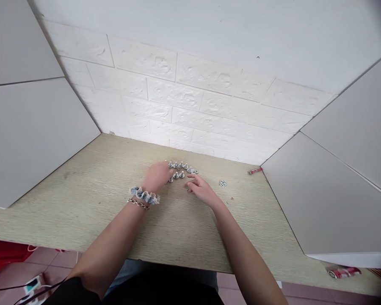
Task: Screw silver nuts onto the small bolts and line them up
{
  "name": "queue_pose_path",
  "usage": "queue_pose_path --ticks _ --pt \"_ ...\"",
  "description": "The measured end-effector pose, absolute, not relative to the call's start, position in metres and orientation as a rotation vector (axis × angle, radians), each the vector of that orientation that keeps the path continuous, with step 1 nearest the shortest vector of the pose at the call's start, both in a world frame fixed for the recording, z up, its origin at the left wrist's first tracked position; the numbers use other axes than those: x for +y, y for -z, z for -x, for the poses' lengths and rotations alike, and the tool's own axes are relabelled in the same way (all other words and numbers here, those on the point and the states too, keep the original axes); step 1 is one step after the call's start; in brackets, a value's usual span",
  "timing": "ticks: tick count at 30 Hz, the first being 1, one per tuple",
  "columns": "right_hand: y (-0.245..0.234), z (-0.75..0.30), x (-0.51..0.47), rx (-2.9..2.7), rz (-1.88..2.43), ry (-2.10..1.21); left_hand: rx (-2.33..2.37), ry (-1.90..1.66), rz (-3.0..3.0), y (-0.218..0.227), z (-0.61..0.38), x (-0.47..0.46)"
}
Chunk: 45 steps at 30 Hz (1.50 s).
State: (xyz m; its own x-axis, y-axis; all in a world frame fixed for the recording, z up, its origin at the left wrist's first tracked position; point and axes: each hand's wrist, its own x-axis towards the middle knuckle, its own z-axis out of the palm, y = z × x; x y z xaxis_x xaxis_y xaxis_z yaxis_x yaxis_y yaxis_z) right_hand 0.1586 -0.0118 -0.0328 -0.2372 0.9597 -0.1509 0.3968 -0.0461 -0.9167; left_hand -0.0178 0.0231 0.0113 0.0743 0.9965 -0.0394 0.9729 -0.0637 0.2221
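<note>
Several silver bolts point(180, 165) with washers stand in a curved back row on the wooden tabletop. A shorter row of bolts point(182, 174) stands in front of it. My left hand point(157, 176) is at the left end of both rows, its fingers closed on a bolt point(170, 179) of the front row. The back of that hand hides part of the grip and the bolts beyond. To the right of the rows, my right hand point(202, 191) hovers low over the table, thumb and fingers apart, with nothing seen between them. Flat washers point(195, 171) lie at the back row's right end.
A small cluster of metal rings point(222, 183) lies right of my right hand. One red can point(255, 170) rests by the right panel point(330, 203), another red can point(344, 272) near the front right edge. A white brick-patterned wall point(190, 106) and a left panel point(38, 140) bound the tabletop point(92, 178).
</note>
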Motion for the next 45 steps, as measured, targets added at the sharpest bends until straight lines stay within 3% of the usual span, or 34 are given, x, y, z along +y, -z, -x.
queue_pose_path --ticks 3,7,10,28,36,45 --pt "0.032 -0.16 -0.011 -1.694 1.533 -1.099 2.008 -0.163 -2.147 -0.01 0.018 0.023" --pt "0.033 -0.165 -0.007 -1.779 1.702 -0.51 1.985 -0.164 -2.173 -0.009 0.019 0.022" --pt "0.034 -0.169 -0.006 -1.836 1.789 -0.314 1.971 -0.176 -2.178 -0.009 0.019 0.022" --pt "0.043 -0.169 -0.006 -2.054 2.089 -0.347 2.045 -0.626 -2.089 -0.026 0.013 0.015" --pt "0.037 -0.169 -0.009 -2.015 2.109 -0.184 1.669 -1.022 -1.881 -0.033 0.007 0.012" --pt "0.036 -0.174 -0.008 -1.984 2.127 -0.058 1.366 -1.237 -1.642 -0.028 -0.001 0.01"
